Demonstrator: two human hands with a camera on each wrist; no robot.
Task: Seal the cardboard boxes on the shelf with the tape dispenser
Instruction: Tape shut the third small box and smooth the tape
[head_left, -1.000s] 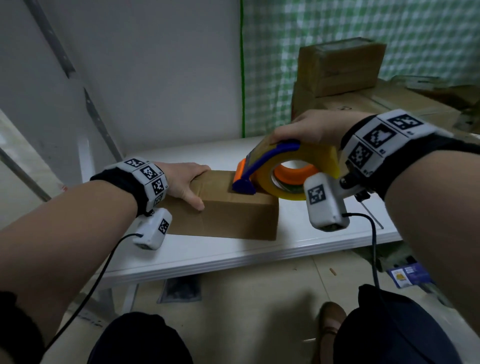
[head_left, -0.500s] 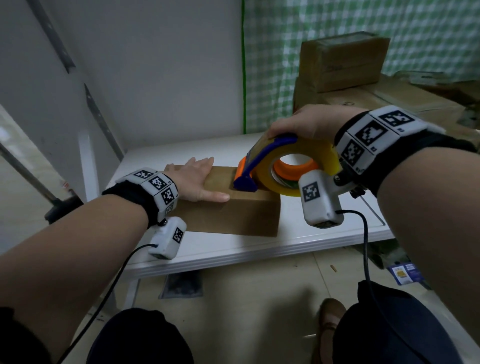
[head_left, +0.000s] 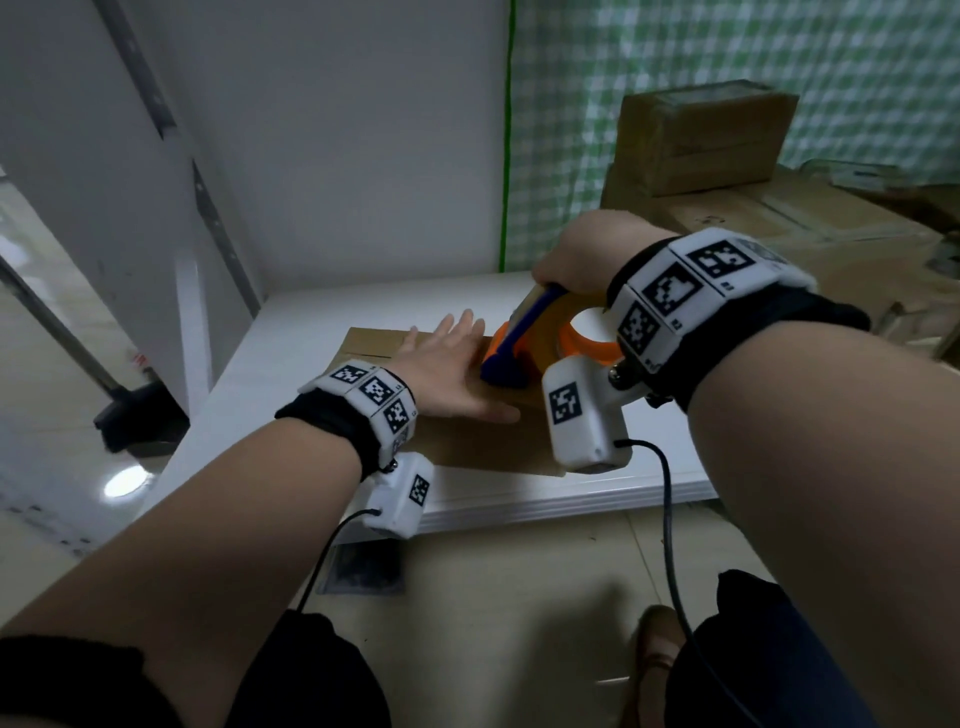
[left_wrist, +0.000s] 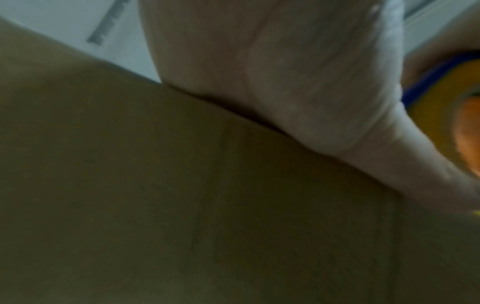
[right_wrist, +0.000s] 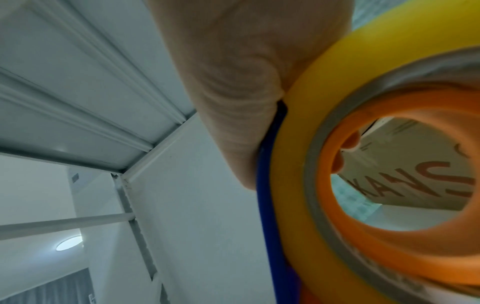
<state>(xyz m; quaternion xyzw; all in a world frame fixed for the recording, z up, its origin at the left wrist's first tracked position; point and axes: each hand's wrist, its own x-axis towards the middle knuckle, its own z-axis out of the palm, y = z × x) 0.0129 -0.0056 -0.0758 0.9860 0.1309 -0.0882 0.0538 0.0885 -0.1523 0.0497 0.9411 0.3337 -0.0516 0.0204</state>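
A flat brown cardboard box (head_left: 483, 441) lies on the white shelf (head_left: 291, 332). My left hand (head_left: 457, 364) lies flat on the box top with straight fingers, and the left wrist view shows its palm (left_wrist: 298, 72) pressed on the cardboard box (left_wrist: 182, 205). My right hand (head_left: 587, 254) grips the tape dispenser (head_left: 524, 348), blue and orange with a yellowish roll, over the box's right end. In the right wrist view the thumb curls over the tape dispenser (right_wrist: 337, 185). Where its nose meets the box is hidden.
Larger cardboard boxes (head_left: 706, 140) are stacked at the back right against a green checked curtain (head_left: 727, 52). A white wall and shelf posts (head_left: 208, 218) close the left side. Below the shelf edge are tiled floor and my legs.
My left hand went from gripping the box's near edge to lying flat on its top, reaching further right. The right hand and dispenser stayed over the box's right end.
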